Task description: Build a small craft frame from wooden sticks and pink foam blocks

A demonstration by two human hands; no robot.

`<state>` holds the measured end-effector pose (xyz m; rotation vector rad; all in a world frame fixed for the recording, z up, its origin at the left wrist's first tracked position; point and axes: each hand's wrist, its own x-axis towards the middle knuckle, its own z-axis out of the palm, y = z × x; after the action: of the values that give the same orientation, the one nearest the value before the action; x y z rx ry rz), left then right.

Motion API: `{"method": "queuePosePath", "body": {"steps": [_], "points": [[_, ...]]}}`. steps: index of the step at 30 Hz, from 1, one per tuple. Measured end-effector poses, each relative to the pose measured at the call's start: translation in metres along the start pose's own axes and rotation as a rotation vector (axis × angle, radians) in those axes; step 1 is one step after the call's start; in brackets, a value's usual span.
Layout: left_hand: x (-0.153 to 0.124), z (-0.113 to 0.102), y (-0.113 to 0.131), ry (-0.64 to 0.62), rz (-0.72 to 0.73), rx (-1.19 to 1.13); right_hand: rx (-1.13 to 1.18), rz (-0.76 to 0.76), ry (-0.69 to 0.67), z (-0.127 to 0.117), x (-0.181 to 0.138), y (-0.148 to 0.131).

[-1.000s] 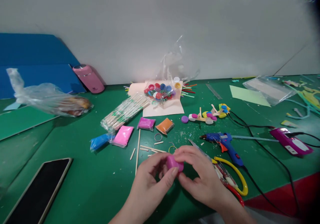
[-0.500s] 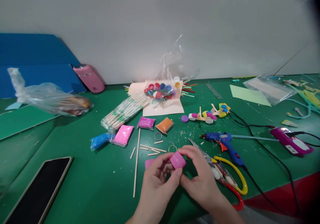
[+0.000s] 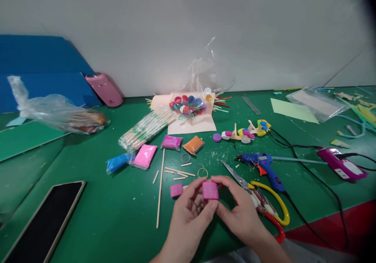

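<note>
Head camera view: Fingers of a person's left hand point(image 3: 189, 222) and right hand point(image 3: 242, 208) grip a bright pink, rounded-square block point(image 3: 210, 191), index fingers near its top corners and thumbs along its lower side, with one face turned toward the camera. Light, even pressure from both hands, kept to the rim, looks the surest hold, since the material appears soft enough to dent; small turns between the fingertips would likely keep the sides even.

Just beside the left knuckles, a matching pink block of similar shape point(image 3: 176, 191) rests on the glossy green counter point(image 3: 117, 216), near enough that a sideways sweep could nudge it. Short, pale wooden sticks point(image 3: 179, 172) lie beyond it, and a long, thin wooden stick point(image 3: 160, 194) marks the left border of the work. Between that stick and a black-screened phone with a pale rim point(image 3: 47, 220) stretches the widest run of bare green surface, seemingly the easiest side for moving.

Room is tighter to the right, where metal scissors with yellow and red handles point(image 3: 238, 178) extend past the right hand; whether they touch it cannot be told. Farther out, a blue hot-glue gun point(image 3: 258, 160) trails its black cable toward the lower right, where a red surface point(image 3: 343, 222) borders the green.
</note>
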<state>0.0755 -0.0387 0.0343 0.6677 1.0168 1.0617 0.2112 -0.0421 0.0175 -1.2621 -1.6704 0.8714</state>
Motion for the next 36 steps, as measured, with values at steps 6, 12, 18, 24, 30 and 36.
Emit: {"method": "queuePosePath", "body": {"steps": [6,12,18,24,30,36], "points": [[0.001,-0.003,-0.005,-0.032,0.038,0.033,0.073,0.065,-0.052,-0.003,-0.007,0.002],[0.004,-0.006,-0.012,-0.097,0.110,0.196,-0.003,0.104,-0.047,-0.022,-0.013,0.004],[-0.003,-0.001,-0.021,-0.278,-0.119,0.183,-0.525,0.256,0.537,-0.082,-0.017,0.054],[-0.005,0.002,-0.037,-0.387,-0.169,0.237,-0.771,0.387,0.345,-0.117,-0.021,0.088],[-0.002,0.003,-0.040,-0.331,-0.131,0.215,-0.756,0.607,0.222,-0.120,-0.012,0.087],[0.003,0.003,-0.029,-0.239,-0.084,0.098,-0.533,0.617,0.234,-0.133,-0.008,0.074]]}}
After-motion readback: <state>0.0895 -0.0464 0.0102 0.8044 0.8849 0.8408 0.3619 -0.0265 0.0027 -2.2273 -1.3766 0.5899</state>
